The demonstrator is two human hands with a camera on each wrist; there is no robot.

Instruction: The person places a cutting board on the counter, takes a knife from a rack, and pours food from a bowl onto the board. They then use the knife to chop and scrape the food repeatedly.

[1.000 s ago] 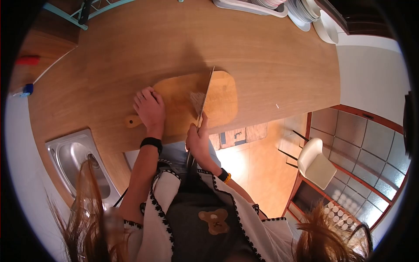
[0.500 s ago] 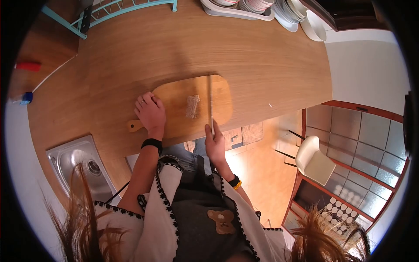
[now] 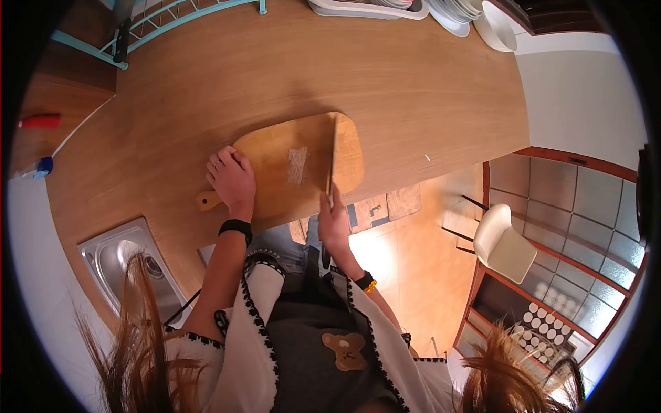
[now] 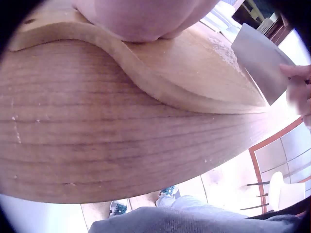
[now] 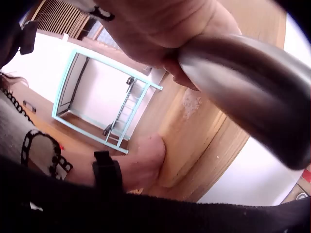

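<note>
On the wooden cutting board (image 3: 272, 134) lies a small pile of thin pale shreds (image 3: 297, 165). My right hand (image 3: 335, 224) grips a cleaver by its metal handle (image 5: 248, 87). In the head view the blade (image 3: 334, 148) appears nearly edge-on, standing over the board's right part, to the right of the shreds. Its broad flat side (image 4: 262, 65) faces the left wrist view. My left hand (image 3: 232, 180) holds the board's left end beside the board's handle (image 3: 208, 200), fingers bent at the edge. Those fingertips are hidden in the left wrist view.
A steel sink (image 3: 127, 258) is set in the counter at the left front. A turquoise rack (image 3: 186, 15) stands at the far left, stacked dishes (image 3: 454, 12) at the far right. A small white bit (image 3: 427, 157) lies right of the board. A chair (image 3: 502, 241) stands beyond the counter.
The cleaver has moved right, from against the shreds to the board's right part, and its blade now stands more upright. The shreds now show uncovered. My left hand stays at the board's left end.
</note>
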